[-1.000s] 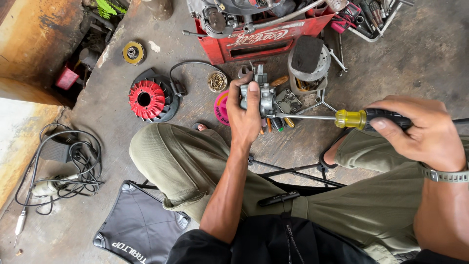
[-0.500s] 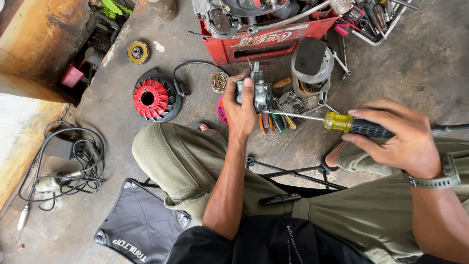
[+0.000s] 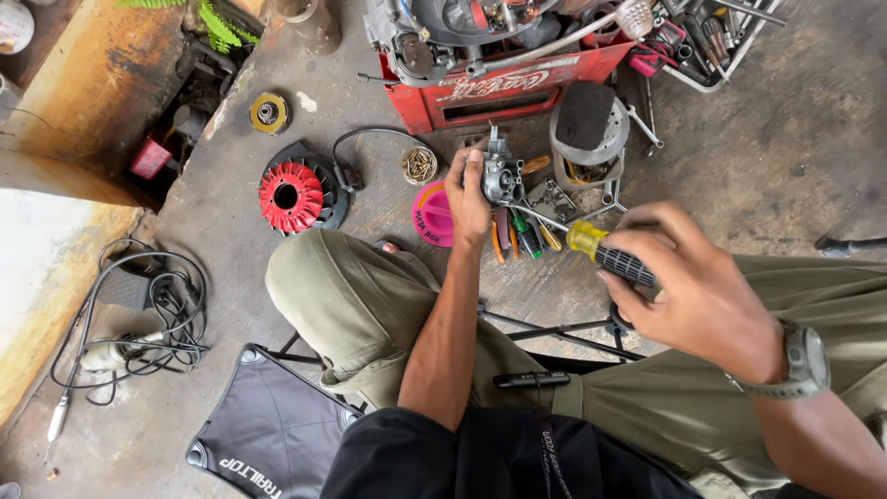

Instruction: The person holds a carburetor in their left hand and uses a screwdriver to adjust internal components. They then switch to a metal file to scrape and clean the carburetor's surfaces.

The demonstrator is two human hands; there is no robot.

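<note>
My left hand (image 3: 468,197) grips a small grey metal carburetor (image 3: 500,173), held up in front of me above the concrete floor. My right hand (image 3: 702,296) is closed around the black-and-yellow handle of a screwdriver (image 3: 605,253); its thin shaft runs up-left and the tip meets the lower side of the carburetor. A watch (image 3: 807,362) sits on my right wrist. Several more screwdrivers (image 3: 523,237) with orange and green handles lie on the floor just below the carburetor.
A red crate (image 3: 517,88) carrying engine parts stands ahead. On the floor: a red finned fan wheel (image 3: 290,195), a pink lid (image 3: 431,215), a small tin of screws (image 3: 419,164), a grey filter housing (image 3: 588,129), coiled cables (image 3: 139,323) at left, a black folding stool (image 3: 263,430).
The screwdriver and my right hand have swung down and left, closer to my knee, with the shaft now steeper. The left hand keeps holding the carburetor in about the same spot.
</note>
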